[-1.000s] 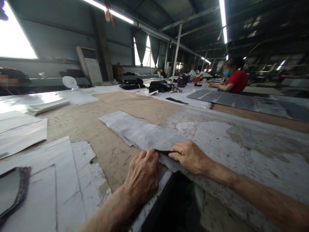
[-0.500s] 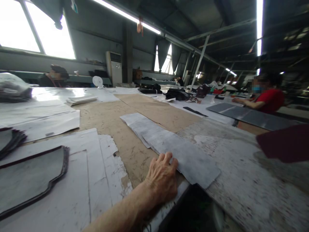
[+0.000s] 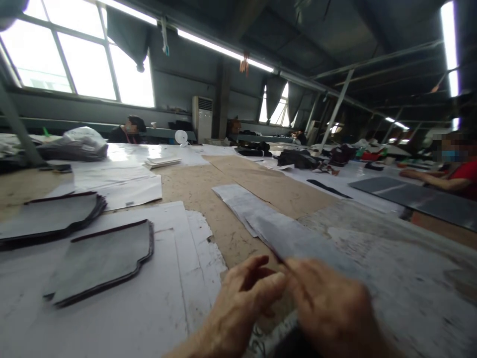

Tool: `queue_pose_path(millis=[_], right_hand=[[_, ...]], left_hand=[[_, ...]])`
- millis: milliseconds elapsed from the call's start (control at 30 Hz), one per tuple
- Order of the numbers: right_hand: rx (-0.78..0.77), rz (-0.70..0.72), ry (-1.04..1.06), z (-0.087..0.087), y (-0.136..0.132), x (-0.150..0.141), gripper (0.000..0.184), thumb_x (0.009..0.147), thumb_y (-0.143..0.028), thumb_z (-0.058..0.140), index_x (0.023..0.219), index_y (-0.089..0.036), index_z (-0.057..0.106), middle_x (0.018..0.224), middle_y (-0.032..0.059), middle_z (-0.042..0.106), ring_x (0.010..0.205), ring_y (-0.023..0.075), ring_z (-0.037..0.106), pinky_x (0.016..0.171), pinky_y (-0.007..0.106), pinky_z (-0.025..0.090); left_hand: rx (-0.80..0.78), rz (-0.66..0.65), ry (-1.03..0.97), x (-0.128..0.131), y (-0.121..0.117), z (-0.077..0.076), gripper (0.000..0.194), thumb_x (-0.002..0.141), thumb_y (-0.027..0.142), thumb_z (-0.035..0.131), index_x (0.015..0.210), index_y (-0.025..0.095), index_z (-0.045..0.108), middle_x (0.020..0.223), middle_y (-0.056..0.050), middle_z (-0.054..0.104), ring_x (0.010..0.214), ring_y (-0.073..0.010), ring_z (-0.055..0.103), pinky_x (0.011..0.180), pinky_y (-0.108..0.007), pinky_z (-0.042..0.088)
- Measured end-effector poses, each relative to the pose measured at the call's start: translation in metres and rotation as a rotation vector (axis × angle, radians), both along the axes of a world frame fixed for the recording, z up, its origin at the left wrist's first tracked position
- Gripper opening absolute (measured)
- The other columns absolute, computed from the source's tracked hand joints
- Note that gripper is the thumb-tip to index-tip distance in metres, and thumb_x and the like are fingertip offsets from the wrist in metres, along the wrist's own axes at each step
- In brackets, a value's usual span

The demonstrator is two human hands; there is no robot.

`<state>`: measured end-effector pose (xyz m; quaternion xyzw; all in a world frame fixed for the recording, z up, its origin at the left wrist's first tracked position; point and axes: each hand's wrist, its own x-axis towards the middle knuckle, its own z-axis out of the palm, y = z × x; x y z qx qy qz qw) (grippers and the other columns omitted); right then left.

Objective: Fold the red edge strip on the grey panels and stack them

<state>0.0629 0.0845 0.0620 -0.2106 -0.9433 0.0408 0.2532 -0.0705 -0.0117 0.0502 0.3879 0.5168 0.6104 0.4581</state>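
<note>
A long stack of thin grey sheets (image 3: 268, 216) lies slantwise across the work table, its layers slightly fanned at the left edge. Beside its near end is my left hand (image 3: 244, 298), fingers bent and apart, with no item visible in it. My right hand (image 3: 331, 303) is blurred and covers the near end of the stack. Its fingertips are beside my left thumb, and what they hold, if anything, is hidden. A thin dark red edge shows by the right fingertips. Two piles of cut grey pieces with dark edges, a nearer pile (image 3: 108, 258) and a farther pile (image 3: 55, 216), lie at left.
Brown paper (image 3: 261, 181) and white sheets (image 3: 194, 278) cover parts of the table. Dark cloth bundles (image 3: 298, 159) and a small white fan (image 3: 181, 137) stand farther back. At right, a co-worker in red (image 3: 464, 174) sits behind a long grey panel (image 3: 417, 194).
My right hand has come into view over the stack's near end. My left hand has drawn off the stack. The maroon piece at right has left that spot, and the view has turned left.
</note>
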Motion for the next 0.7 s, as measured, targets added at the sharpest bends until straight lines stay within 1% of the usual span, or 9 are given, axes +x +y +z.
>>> queue_pose_path(millis=[33, 100, 200, 300, 400, 467, 567, 633, 700], right_hand=[[0.070, 0.120, 0.097, -0.011, -0.021, -0.020, 0.030, 0.089, -0.025, 0.034, 0.074, -0.023, 0.060, 0.067, 0.0080, 0.061, 0.063, 0.0221, 0.058, 0.054, 0.034, 0.041], [0.126, 0.381, 0.216, -0.025, -0.056, -0.053, 0.023, 0.087, -0.026, 0.040, 0.082, -0.020, 0.062, 0.068, 0.0070, 0.062, 0.061, 0.0202, 0.058, 0.048, 0.031, 0.041], [0.008, 0.694, 0.309, -0.026, -0.084, -0.082, 0.021, 0.088, -0.032, 0.045, 0.087, -0.019, 0.062, 0.065, 0.0036, 0.062, 0.057, 0.0159, 0.056, 0.047, 0.026, 0.043], [-0.126, 0.736, 0.226, -0.022, -0.086, -0.097, 0.016, 0.087, -0.021, 0.046, 0.080, -0.018, 0.061, 0.069, 0.0036, 0.062, 0.064, 0.0146, 0.055, 0.058, 0.025, 0.045], [-0.109, 0.699, 0.071, -0.028, -0.082, -0.109, 0.023, 0.083, -0.006, 0.040, 0.078, -0.016, 0.060, 0.074, 0.0056, 0.060, 0.072, 0.0163, 0.053, 0.064, 0.027, 0.044], [-0.068, 0.711, -0.015, -0.038, -0.083, -0.114, 0.023, 0.079, -0.003, 0.041, 0.079, -0.016, 0.061, 0.076, 0.0057, 0.060, 0.074, 0.0174, 0.051, 0.066, 0.029, 0.043], [0.008, 0.719, -0.066, -0.051, -0.089, -0.117, 0.022, 0.071, -0.003, 0.048, 0.084, -0.014, 0.061, 0.084, 0.0068, 0.061, 0.078, 0.0199, 0.051, 0.072, 0.033, 0.043], [0.051, 0.724, -0.040, -0.056, -0.093, -0.116, 0.026, 0.066, -0.003, 0.049, 0.088, -0.012, 0.061, 0.088, 0.0079, 0.062, 0.080, 0.0216, 0.051, 0.074, 0.035, 0.043], [0.064, 0.726, -0.017, -0.057, -0.095, -0.116, 0.026, 0.066, -0.002, 0.049, 0.087, -0.012, 0.061, 0.087, 0.0081, 0.062, 0.080, 0.0221, 0.051, 0.073, 0.036, 0.043]], left_hand=[[-0.041, 0.089, -0.068, -0.009, -0.013, -0.001, 0.042, 0.074, 0.047, 0.061, 0.099, 0.013, 0.057, 0.091, -0.006, 0.062, 0.084, -0.0206, 0.060, 0.062, -0.025, 0.049], [-0.167, 0.302, -0.107, -0.028, -0.040, -0.007, 0.037, 0.070, 0.045, 0.066, 0.084, 0.012, 0.057, 0.077, -0.004, 0.062, 0.076, -0.0192, 0.060, 0.060, -0.025, 0.049], [-0.323, 0.509, -0.209, -0.058, -0.085, -0.019, 0.034, 0.062, 0.035, 0.073, 0.079, 0.012, 0.055, 0.066, -0.002, 0.061, 0.061, -0.0170, 0.059, 0.054, -0.025, 0.048], [-0.440, 0.558, -0.322, -0.077, -0.128, -0.023, 0.039, 0.054, 0.027, 0.076, 0.083, 0.011, 0.055, 0.063, -0.003, 0.062, 0.054, -0.0183, 0.059, 0.050, -0.026, 0.047], [-0.546, 0.612, -0.320, -0.091, -0.160, -0.019, 0.040, 0.052, 0.026, 0.076, 0.083, 0.011, 0.056, 0.064, -0.005, 0.064, 0.053, -0.0192, 0.059, 0.048, -0.026, 0.047], [-0.591, 0.556, -0.271, -0.100, -0.175, -0.015, 0.036, 0.055, 0.027, 0.073, 0.083, 0.011, 0.058, 0.067, -0.006, 0.065, 0.057, -0.0200, 0.061, 0.051, -0.027, 0.048], [-0.633, 0.388, 0.028, -0.117, -0.190, -0.010, 0.029, 0.065, 0.031, 0.062, 0.086, 0.012, 0.062, 0.073, -0.007, 0.065, 0.069, -0.0233, 0.063, 0.065, -0.033, 0.050], [-0.641, 0.469, 0.494, -0.127, -0.194, -0.009, 0.031, 0.069, 0.032, 0.057, 0.094, 0.014, 0.061, 0.085, -0.007, 0.064, 0.081, -0.0262, 0.061, 0.076, -0.041, 0.047], [-0.554, 0.571, 0.953, -0.134, -0.193, -0.012, 0.034, 0.070, 0.029, 0.055, 0.102, 0.018, 0.059, 0.102, -0.007, 0.060, 0.096, -0.0277, 0.055, 0.086, -0.046, 0.042]])
